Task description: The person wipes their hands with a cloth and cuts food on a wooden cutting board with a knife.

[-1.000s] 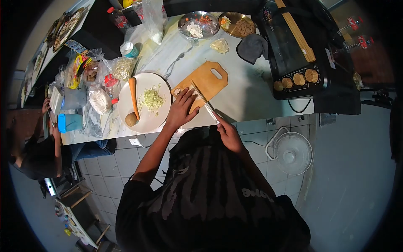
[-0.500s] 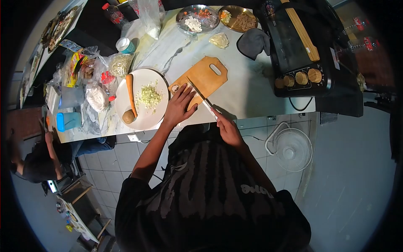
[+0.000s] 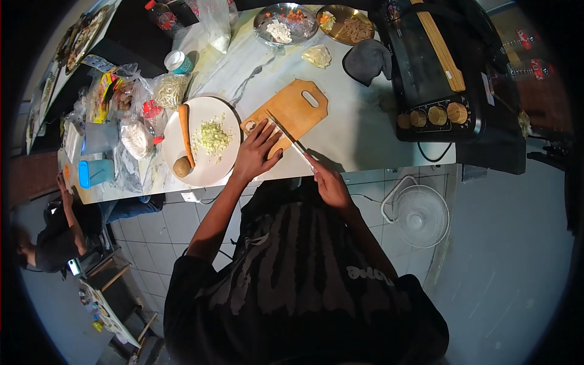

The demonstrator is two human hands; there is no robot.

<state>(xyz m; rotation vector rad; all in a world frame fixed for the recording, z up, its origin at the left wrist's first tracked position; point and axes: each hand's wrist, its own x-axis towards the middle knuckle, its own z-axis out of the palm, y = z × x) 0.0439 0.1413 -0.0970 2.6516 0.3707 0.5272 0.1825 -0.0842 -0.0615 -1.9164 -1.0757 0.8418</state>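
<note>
My right hand is closed round the handle of a kitchen knife, its blade lying slantwise over the wooden cutting board. On the board's near left part, the fingers of my left hand press down close beside the blade. Pale food under those fingertips is mostly hidden, and its kind cannot be made out. A small pale piece lies at the board's left corner. Left of the board, a white plate bears chopped pale-green vegetable, a carrot and a round brown potato-like item.
Two metal plates of cut food, one silver and one golden, stand at the back. A dark cloth lies near a black oven. Bags and a blue-lidded container crowd the left. Another person is at far left.
The whole view has shifted slightly. The knife stays in my right hand and my left hand remains on the board. At far left, the other person's arm has moved a little.
</note>
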